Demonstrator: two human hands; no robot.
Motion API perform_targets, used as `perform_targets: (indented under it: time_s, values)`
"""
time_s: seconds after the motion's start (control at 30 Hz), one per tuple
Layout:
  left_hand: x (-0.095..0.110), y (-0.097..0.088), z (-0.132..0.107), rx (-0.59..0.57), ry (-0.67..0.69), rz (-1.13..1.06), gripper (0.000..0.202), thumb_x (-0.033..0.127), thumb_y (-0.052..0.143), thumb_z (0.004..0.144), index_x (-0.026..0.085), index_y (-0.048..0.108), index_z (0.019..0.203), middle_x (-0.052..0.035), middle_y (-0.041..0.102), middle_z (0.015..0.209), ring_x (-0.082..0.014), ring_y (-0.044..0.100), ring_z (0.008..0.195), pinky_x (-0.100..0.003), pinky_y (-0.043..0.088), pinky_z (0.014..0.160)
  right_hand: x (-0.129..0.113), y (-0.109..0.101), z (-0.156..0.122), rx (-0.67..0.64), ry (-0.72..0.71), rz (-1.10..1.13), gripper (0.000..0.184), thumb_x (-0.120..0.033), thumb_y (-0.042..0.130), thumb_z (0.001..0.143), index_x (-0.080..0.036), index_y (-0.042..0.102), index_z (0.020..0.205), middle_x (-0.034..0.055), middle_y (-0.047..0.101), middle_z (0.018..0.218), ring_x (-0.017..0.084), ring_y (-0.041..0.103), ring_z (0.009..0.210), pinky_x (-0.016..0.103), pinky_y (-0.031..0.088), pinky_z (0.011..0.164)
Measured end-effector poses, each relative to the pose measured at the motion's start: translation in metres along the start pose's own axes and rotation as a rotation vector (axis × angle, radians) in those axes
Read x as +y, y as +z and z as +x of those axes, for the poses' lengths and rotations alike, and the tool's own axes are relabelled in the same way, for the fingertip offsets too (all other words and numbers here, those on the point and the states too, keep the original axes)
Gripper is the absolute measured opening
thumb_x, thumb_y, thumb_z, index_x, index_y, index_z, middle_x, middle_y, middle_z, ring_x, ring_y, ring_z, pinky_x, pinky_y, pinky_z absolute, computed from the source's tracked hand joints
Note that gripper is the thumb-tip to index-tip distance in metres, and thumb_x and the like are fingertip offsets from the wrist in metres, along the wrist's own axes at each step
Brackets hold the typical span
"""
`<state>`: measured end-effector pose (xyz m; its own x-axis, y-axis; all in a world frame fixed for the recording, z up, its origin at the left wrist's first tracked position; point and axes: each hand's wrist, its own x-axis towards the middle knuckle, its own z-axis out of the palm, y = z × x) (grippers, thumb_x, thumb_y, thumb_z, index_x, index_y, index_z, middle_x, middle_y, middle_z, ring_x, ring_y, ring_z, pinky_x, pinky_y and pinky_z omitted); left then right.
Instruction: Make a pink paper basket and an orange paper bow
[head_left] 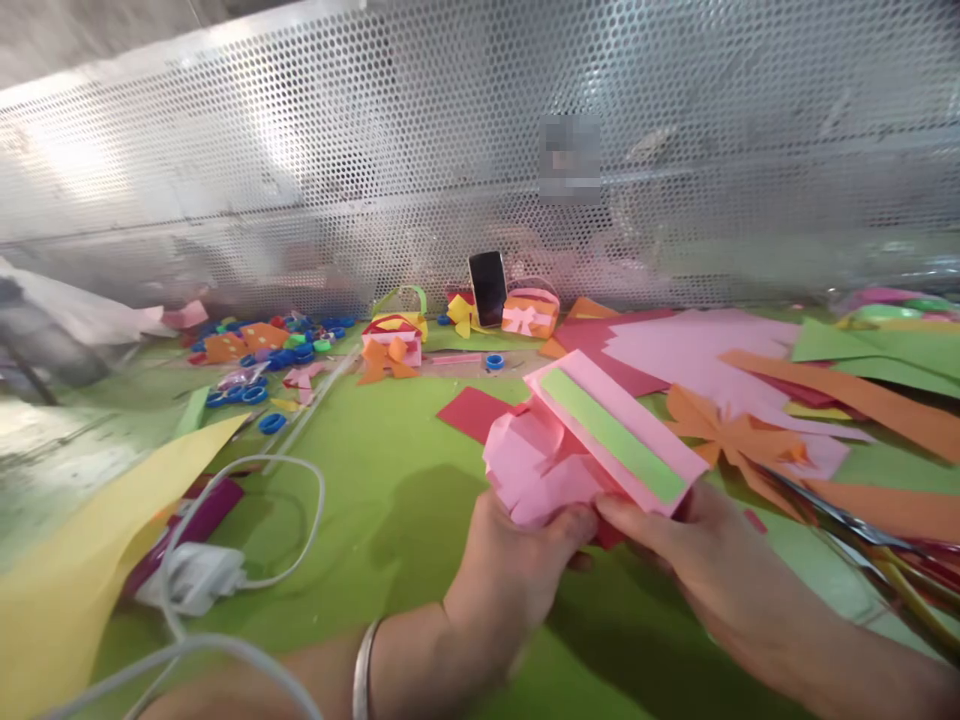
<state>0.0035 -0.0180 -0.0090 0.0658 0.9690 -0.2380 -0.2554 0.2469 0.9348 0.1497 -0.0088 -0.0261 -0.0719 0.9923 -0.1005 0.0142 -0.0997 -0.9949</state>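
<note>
Both hands are closed on one pink paper craft, held above the green table (360, 480). My left hand (517, 555) grips a pink paper bow (525, 460) on its left side, thumb on top. My right hand (682, 540) pinches the lower right of the folded pink paper box (645, 430), which is tilted. A light green strip (611, 435) runs along the box's upper face. The fingertips underneath are mostly hidden. Behind the craft lies a red paper piece (472, 412).
Scissors (847, 520) and an orange paper bow cutout (731, 430) lie right, among coloured sheets (697, 350). At left are a white charger (199, 580) with cable, yellow paper (112, 540) and blue rings (271, 423). Small paper bags (529, 315) and a phone (488, 288) stand behind.
</note>
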Motion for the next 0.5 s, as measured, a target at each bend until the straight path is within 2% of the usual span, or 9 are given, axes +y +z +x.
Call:
perform_targets:
  time_s: [0.2, 0.37, 0.5]
  values:
    - [-0.004, 0.001, 0.000, -0.012, 0.007, -0.014, 0.005, 0.016, 0.073, 0.069, 0.013, 0.070, 0.072, -0.0020, 0.068, 0.065, -0.0108, 0.061, 0.058, -0.019, 0.049, 0.051, 0.004, -0.001, 0.000, 0.016, -0.031, -0.107, 0.030, -0.050, 0.068, 0.078, -0.021, 0.070, 0.084, 0.0037, 0.069, 0.077, 0.024, 0.065, 0.084, 0.032, 0.054, 0.068]
    - [0.004, -0.002, 0.003, -0.007, 0.021, 0.025, 0.006, 0.015, 0.072, 0.066, 0.012, 0.068, 0.069, -0.0024, 0.068, 0.063, -0.0116, 0.061, 0.057, -0.020, 0.049, 0.050, -0.001, 0.000, 0.001, -0.004, -0.023, -0.105, 0.037, -0.052, 0.072, 0.073, -0.023, 0.069, 0.096, 0.0047, 0.072, 0.085, 0.025, 0.067, 0.087, 0.035, 0.056, 0.074]
    - [0.017, -0.010, 0.012, 0.057, 0.036, 0.191, 0.007, 0.014, 0.068, 0.067, 0.014, 0.067, 0.074, -0.0027, 0.069, 0.067, -0.0139, 0.064, 0.062, -0.023, 0.052, 0.055, -0.004, -0.005, 0.002, -0.156, 0.041, -0.134, 0.027, -0.036, 0.081, 0.061, -0.022, 0.061, 0.072, -0.0007, 0.066, 0.070, 0.019, 0.065, 0.070, 0.029, 0.053, 0.062]
